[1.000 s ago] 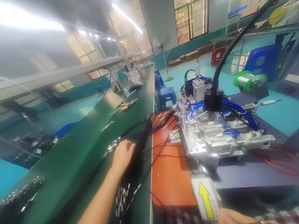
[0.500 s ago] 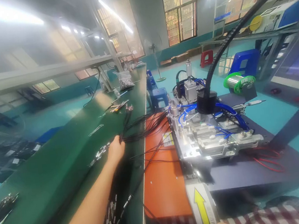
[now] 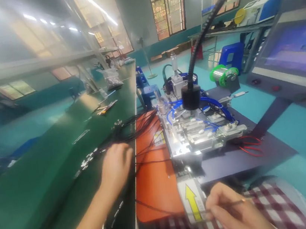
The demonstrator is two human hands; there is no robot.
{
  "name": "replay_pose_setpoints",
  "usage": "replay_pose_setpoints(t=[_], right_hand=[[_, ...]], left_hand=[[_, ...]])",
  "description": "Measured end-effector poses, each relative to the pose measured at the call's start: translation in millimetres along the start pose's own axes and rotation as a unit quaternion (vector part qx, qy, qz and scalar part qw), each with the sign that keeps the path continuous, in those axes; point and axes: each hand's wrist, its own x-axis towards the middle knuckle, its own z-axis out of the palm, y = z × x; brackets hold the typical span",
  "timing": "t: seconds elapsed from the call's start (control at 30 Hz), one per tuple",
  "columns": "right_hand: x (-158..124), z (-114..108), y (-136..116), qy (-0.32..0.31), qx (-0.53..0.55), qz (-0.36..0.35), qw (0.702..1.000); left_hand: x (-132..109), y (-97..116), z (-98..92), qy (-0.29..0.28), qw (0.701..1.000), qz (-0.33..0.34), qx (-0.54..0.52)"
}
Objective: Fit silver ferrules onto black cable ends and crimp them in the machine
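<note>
My right hand is low on the right, thumb and fingers pinched on a thin black cable. The cable crosses the front of the orange mat and passes through the fingers. My left hand is over the edge of the green bench, fingers curled; what they hold, if anything, is hidden. Just beyond it lies a bundle of black cables, stretching to the machine. Shiny metal connector ends rest on the bench to its left.
A metal machine with blue air tubes stands beside the orange mat. A white plate with a yellow arrow juts out in front. Behind are a green wire spool, a bag of small parts and a screen.
My right hand has risen into view with the black cable pinched in it. My left hand has shifted slightly nearer and away from the cable bundle's ends. The whole view has turned right.
</note>
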Motion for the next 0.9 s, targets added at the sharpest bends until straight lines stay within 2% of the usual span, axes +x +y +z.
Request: replay_pose_setpoints(t=[0.07, 0.1, 0.17, 0.2, 0.27, 0.43, 0.53, 0.6, 0.67, 0.73, 0.83, 0.9], right_hand=[[7, 2, -7, 0.018, 0.007, 0.009, 1.0], [10, 3, -9, 0.013, 0.018, 0.004, 1.0], [14, 3, -8, -0.015, 0.058, -0.029, 0.998], [14, 1, -6, -0.033, 0.071, -0.025, 0.997], [10, -7, 0, -0.065, 0.065, -0.002, 0.996], [-3, -28, 11, -0.032, 0.08, 0.007, 0.996], [-6, -27, 9, -0.019, 0.043, -0.008, 0.999], [-7, -22, 5, -0.01, -0.011, -0.025, 1.0], [-7, -18, 2, -0.002, -0.045, -0.023, 0.999], [-7, -14, 2, 0.004, -0.044, 0.003, 0.999], [-6, -12, 5, 0.014, -0.028, 0.041, 0.999], [-5, -12, 6, 0.013, -0.027, 0.042, 0.999]], left_hand=[[-45, 40, 8.4, -0.057, 0.989, 0.114, -0.071], [-66, 58, 13.0, -0.084, 0.966, 0.188, -0.157], [-98, 83, 22.0, -0.182, 0.91, 0.24, -0.285], [-108, 90, 26.0, -0.214, 0.89, 0.237, -0.326], [-118, 93, 32.4, -0.215, 0.883, 0.208, -0.362], [-125, 82, 36.9, -0.156, 0.912, 0.219, -0.311], [-132, 89, 38.2, -0.184, 0.918, 0.198, -0.291], [-137, 96, 42.0, -0.21, 0.903, 0.172, -0.333], [-140, 102, 47.5, -0.21, 0.885, 0.137, -0.391], [-141, 104, 52.4, -0.213, 0.871, 0.097, -0.432], [-140, 102, 55.6, -0.258, 0.844, 0.021, -0.47], [-138, 101, 55.1, -0.285, 0.822, -0.022, -0.493]])
